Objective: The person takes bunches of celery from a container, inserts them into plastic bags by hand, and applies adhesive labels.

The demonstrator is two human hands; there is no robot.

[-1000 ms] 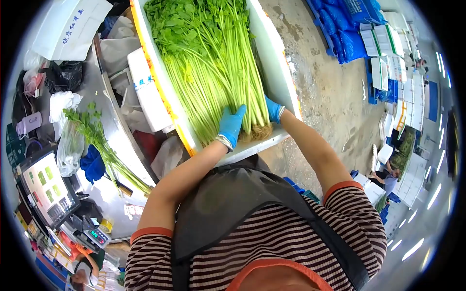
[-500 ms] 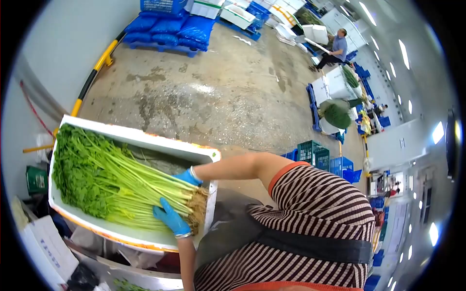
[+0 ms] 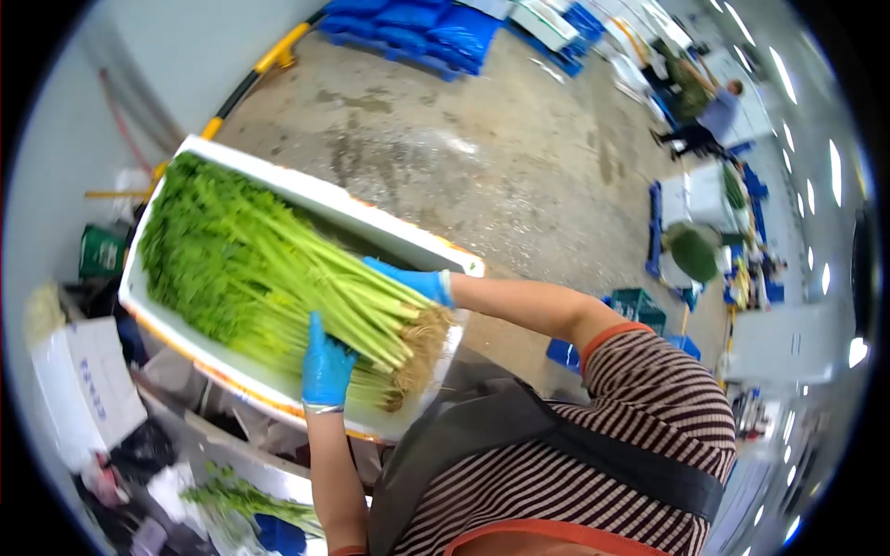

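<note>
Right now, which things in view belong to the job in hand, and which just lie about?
In use: celery, white foam box, gloved left hand, gloved right hand.
Seemingly lying about: blue sacks, black plastic bag, lettered white box.

Blue plastic sacks (image 3: 459, 37): piled on a blue pallet (image 3: 394, 55)
Yellow-and-black pole (image 3: 266, 63): beside the pale wall (image 3: 185, 56)
White lettered box (image 3: 83, 385): near a black plastic bag (image 3: 144, 448)

Left fingers (image 3: 316, 341) and right fingers (image 3: 389, 271) reach out, gloved, apart

Leafy celery (image 3: 306, 278) lies lengthwise in a white box (image 3: 278, 185), roots (image 3: 425, 338) apparently tangled.
</note>
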